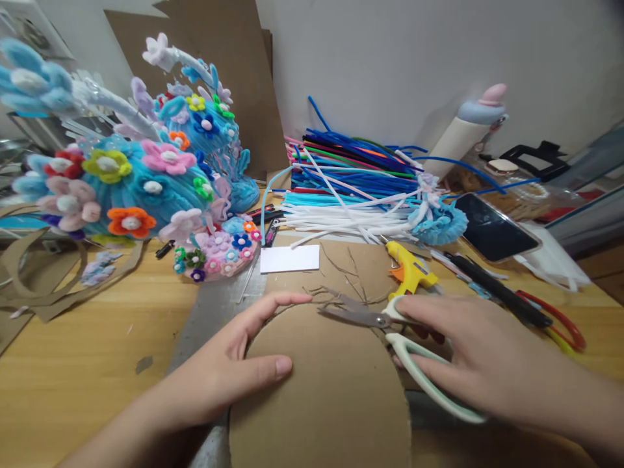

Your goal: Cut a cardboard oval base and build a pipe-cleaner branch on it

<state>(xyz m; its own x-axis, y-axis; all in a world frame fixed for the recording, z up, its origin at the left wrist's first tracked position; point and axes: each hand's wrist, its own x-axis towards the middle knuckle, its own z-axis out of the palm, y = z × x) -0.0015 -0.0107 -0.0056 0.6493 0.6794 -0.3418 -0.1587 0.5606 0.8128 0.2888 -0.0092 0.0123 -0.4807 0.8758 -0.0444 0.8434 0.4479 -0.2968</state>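
Note:
A rounded piece of brown cardboard (331,390) fills the lower middle of the view. My left hand (238,361) grips its upper left side, thumb on top and index finger along the curved edge. In my right hand (487,357) is a pair of scissors (380,320) with pale green handles. Their blades are parted at the cardboard's top edge, pointing left toward my left index fingertip. Thin cardboard trimmings (353,283) lie just beyond the blades.
Fuzzy flower-covered blue crafts (160,188) stand at the left. Behind the cardboard are bundled pipe cleaners (351,182), a white card (289,259) and a yellow glue gun (412,270). To the right lie a phone (497,227) and red-handled pliers (550,318); cut cardboard rings (43,286) lie left.

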